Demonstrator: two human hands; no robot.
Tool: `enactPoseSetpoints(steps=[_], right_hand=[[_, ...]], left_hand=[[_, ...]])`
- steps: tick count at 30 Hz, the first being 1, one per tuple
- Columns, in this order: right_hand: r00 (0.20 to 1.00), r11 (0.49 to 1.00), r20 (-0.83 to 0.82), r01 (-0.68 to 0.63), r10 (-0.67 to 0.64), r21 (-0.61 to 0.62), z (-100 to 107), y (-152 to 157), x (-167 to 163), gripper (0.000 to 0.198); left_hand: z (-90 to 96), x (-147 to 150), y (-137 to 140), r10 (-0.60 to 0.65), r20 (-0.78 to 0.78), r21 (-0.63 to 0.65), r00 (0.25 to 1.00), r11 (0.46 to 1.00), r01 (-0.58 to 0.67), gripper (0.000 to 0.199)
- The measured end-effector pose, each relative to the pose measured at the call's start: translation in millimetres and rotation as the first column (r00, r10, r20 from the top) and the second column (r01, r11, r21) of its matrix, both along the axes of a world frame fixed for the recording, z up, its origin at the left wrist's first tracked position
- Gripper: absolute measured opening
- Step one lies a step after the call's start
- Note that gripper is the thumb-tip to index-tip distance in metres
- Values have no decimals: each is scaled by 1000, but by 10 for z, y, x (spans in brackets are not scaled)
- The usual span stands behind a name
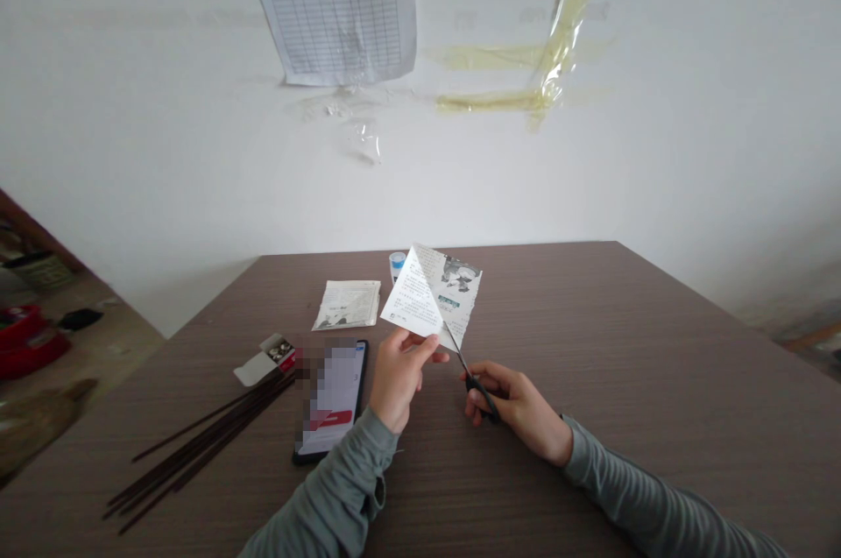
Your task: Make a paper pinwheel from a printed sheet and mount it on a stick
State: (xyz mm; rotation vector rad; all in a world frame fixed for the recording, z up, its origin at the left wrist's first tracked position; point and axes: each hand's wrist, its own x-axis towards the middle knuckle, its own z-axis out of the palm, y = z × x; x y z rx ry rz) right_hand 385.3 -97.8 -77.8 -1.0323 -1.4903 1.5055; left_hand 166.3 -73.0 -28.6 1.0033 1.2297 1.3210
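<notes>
The paper, folded to a triangle, carries small print and a picture, too fine to read. It stands above the table, long edge running from 10 to 4 o'clock. The left hand pinches its lower corner from 7 o'clock. The right hand, at 4 o'clock, grips scissors whose blades point toward 11 into the paper's edge.

Plain room: wooden table, bare wall, taped chart
</notes>
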Motion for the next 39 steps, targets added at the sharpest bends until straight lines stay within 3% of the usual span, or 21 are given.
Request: enactPoseSetpoints(steps=[13,25,39], right_hand=[[1000,1000,-12,-26,26,12,-77,41,25,78],[999,999,25,36,-36,-18,129,-33,-16,73],[999,1000,-10,30,-30,-5,40,2,-23,76]], left_hand=[[19,15,-6,5,8,-8,1000,1000,-5,27],[15,31,-16,-14,26,-24,1000,1000,14,24],[43,32,-19,-4,9,-40,1000,999,4,19]])
